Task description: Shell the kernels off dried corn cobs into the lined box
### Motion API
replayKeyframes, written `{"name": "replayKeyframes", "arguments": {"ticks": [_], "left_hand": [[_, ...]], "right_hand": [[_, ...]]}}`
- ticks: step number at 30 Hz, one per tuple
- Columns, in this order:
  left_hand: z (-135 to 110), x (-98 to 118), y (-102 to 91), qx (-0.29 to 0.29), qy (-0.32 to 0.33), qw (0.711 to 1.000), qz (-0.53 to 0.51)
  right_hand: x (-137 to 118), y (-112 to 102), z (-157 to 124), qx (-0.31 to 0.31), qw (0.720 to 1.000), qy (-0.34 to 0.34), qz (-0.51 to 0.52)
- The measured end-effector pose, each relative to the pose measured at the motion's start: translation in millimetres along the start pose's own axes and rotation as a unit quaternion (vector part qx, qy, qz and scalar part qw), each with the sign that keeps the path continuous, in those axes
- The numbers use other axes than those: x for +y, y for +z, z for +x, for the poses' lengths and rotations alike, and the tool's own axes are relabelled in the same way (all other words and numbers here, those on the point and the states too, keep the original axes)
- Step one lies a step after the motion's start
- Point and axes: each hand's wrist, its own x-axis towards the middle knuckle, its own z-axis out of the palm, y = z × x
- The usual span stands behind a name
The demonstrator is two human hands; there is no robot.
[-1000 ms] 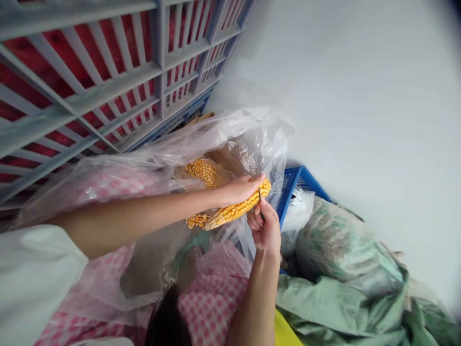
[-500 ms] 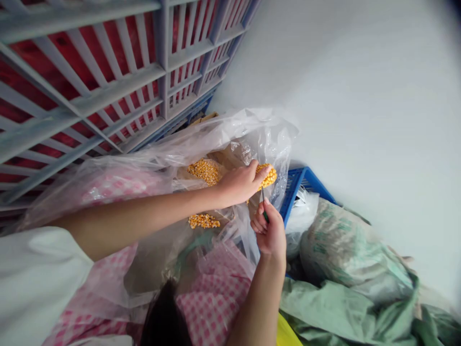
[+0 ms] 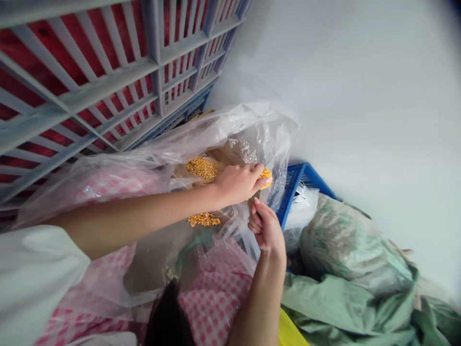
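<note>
My left hand (image 3: 239, 183) is wrapped round a yellow corn cob (image 3: 265, 175), of which only the tip shows past my fingers. It is held over an open clear plastic bag (image 3: 230, 134) with loose corn kernels (image 3: 201, 167) heaped inside and a smaller patch of kernels (image 3: 204, 219) lower down. Just below the cob, my right hand (image 3: 265, 228) is closed in a pinch. Earlier frames showed a thin dark tool in it; now the tool is hidden behind my fingers.
A grey slatted crate wall (image 3: 90, 81) with red behind it fills the upper left. A blue plastic basket (image 3: 298, 182) stands right of the bag, beside green woven sacks (image 3: 345, 274). Pink checked cloth (image 3: 216, 293) lies below. A pale floor (image 3: 360, 96) spreads right.
My left hand has turned the cob, so most of it is now hidden under the palm. My right hand moved up closer to the cob's tip.
</note>
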Motion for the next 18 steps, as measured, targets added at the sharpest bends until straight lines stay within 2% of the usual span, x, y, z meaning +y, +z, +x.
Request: {"name": "replayKeyframes", "arguments": {"ticks": [10, 15, 18], "left_hand": [[-5.8, 2.4, 11.6, -0.031, -0.056, 0.997, 0.033], [-1.4, -1.9, 10.2, -0.048, -0.077, 0.996, 0.020], [3.8, -2.8, 8.8, -0.057, -0.111, 0.992, 0.004]], "right_hand": [[6.7, 0.0, 9.0, -0.037, 0.998, 0.026, 0.034], [9.3, 6.9, 14.0, -0.021, 0.999, -0.022, 0.028], [12.2, 11.9, 18.2, 0.009, 0.998, -0.068, 0.014]]}}
